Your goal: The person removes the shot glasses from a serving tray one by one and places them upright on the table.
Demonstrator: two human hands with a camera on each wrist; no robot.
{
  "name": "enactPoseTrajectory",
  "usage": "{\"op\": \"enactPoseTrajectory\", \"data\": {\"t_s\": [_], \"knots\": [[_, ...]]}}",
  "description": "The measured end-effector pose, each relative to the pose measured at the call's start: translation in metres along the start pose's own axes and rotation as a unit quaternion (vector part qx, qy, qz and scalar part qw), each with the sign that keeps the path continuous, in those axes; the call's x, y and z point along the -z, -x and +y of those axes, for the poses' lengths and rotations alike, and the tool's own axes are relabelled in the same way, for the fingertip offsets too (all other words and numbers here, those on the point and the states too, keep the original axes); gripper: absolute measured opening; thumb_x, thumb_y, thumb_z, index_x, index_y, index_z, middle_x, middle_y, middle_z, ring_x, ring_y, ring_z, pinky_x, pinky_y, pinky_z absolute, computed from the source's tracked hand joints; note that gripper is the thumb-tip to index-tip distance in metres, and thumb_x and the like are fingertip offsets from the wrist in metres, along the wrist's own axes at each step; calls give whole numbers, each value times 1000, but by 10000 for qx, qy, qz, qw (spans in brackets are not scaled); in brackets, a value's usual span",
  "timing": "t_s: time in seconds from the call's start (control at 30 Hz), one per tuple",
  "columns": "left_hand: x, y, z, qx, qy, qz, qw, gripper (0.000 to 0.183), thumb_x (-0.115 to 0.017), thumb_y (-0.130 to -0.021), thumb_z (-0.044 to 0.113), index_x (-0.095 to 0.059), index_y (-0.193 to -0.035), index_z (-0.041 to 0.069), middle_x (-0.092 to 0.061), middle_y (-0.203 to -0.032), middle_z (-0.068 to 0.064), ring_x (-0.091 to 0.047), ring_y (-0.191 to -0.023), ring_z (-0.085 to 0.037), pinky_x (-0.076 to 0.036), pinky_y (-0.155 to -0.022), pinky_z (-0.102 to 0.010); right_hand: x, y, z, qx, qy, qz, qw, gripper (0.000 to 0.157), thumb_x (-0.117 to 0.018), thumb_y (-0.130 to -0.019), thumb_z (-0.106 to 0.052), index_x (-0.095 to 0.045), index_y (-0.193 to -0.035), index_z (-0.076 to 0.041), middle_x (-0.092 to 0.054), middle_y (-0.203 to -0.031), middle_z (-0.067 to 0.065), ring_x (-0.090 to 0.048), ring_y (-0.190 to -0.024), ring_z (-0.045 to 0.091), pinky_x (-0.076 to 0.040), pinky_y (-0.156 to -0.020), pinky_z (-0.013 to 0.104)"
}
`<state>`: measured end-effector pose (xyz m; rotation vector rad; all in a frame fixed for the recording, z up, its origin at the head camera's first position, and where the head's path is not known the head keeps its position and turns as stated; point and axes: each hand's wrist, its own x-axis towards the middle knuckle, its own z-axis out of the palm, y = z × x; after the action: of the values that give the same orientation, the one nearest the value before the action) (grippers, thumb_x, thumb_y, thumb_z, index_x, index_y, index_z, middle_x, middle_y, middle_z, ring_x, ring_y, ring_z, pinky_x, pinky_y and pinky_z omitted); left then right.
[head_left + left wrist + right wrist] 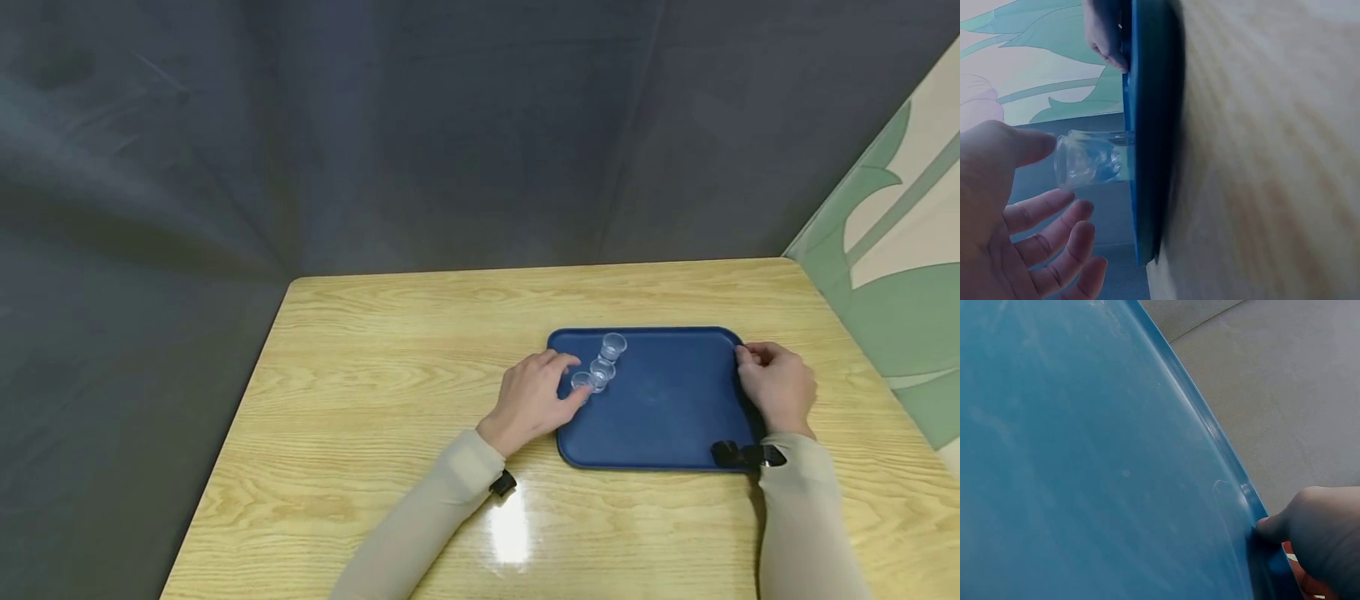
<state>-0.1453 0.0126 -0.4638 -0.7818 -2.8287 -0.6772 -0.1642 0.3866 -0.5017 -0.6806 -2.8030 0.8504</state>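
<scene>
While head view shows three cups (602,372), right wrist's — fingers (1277,529) gripping tray (1116,456)

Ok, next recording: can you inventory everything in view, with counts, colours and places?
Small cups: 3, clear, in a slanted row at the tray's left end
Rectangular tray: 1, blue, at the table's right half
Wood-grain table: 1, light yellow-brown, beneath the arms
Cloth backdrop: at least 1, dark grey-blue, behind and left
Leaf-patterned covering: 1, green and cream, far right
Wrist cameras: 2, black, one per wrist
Sleeves: 2, beige, both arms
Left hand: 1, beside the nearest cup
Right hand: 1, gripping the tray's right edge
</scene>
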Motion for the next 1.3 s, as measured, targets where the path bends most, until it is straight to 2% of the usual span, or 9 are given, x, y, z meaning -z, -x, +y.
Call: {"op": "enactPoseTrajectory", "data": {"t_s": [0.23,0.53,0.93,1.3], "knots": [[-7,0,2,-151,-135,-157,9997,44,-71,-99,51,-74,-131,22,-72,-101,8,-68,-86,-7,-50,-66,-21,2,1,-2,-14,-9,26,10000,49,-49,-109,-36,-69,-127,4,-69,-114,28,-61,-107,48,-36,-76,44],[-8,0,2,-169,-89,-114,9998,42,-73,-98,49,-75,-129,21,-70,-96,9,-64,-79,-5,-45,-63,-18,1,2,-1,12,-80,52,10000,48,-50,-108,-35,-69,-127,5,-70,-112,28,-61,-104,47,-35,-74,43],[-6,2,1,-166,-107,-25,9998,41,-74,-97,52,-76,-124,21,-70,-95,10,-63,-77,-3,-44,-62,-16,-1,1,-1,68,-96,102,9999,47,-51,-108,-34,-70,-125,5,-70,-107,27,-61,-98,45,-35,-73,41],[3,8,-7,-19,335,327,9989,41,-77,-94,53,-78,-119,20,-74,-96,8,-62,-74,-2,-44,-62,-15,-1,1,-1,67,-65,97,9999,47,-51,-108,-34,-69,-127,5,-70,-111,28,-61,-102,46,-35,-74,42]]}}
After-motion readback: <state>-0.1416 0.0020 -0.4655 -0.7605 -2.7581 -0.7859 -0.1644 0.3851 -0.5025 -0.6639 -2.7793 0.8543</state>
